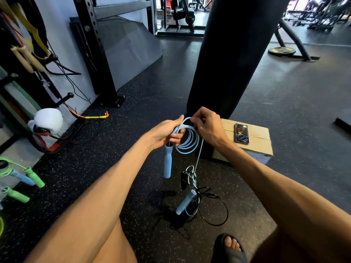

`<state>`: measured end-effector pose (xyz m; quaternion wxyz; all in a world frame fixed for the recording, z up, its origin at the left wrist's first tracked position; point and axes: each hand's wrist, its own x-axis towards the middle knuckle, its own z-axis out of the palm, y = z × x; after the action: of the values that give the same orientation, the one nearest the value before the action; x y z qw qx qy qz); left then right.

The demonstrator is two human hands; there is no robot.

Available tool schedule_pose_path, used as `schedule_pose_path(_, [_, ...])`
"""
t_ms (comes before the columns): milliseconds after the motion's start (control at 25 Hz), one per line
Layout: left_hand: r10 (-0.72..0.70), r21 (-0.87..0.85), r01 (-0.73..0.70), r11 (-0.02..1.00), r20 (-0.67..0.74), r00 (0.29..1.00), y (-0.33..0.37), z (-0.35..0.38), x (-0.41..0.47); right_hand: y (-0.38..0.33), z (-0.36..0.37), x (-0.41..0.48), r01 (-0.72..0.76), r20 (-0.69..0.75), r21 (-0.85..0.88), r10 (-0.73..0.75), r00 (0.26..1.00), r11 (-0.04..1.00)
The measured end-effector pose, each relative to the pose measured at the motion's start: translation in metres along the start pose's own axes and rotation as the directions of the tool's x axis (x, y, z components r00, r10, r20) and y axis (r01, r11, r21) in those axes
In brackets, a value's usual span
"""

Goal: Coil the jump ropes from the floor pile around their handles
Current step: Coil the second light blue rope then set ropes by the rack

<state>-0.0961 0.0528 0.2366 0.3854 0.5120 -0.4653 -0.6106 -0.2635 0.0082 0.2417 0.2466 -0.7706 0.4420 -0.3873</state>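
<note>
A left hand (167,132) grips blue loops (188,141) and one blue handle (167,162), a right hand (206,126) pinches the next turn; the trailing handle (185,202), snagged in black rope (212,209), could drag the pile.

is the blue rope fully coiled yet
No, partly. Several loops sit between the left hand and right hand; a strand runs down to the second handle.

Was a gym: speckled rubber floor (79,168), hanging black punching bag (228,59), white boxing glove (48,120), weight plate (282,50), bolted steel rack (98,59), resistance bands (32,33) on wall.
</note>
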Motion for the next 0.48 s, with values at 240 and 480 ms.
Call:
schedule_pose_path(240, [0.076, 0.001, -0.077, 0.997, -0.153, 0.985, -0.003, 0.002, 0.006, 0.008, 0.017, -0.013, -0.081, 0.109, -0.008, 0.082, 0.991, 0.997])
schedule_pose_path(480, [0.139, -0.080, -0.159, 0.984, -0.219, 0.966, 0.006, 0.000, 0.005, 0.090, 0.050, -0.045, -0.331, 0.371, -0.348, 0.453, 0.810, 0.877])
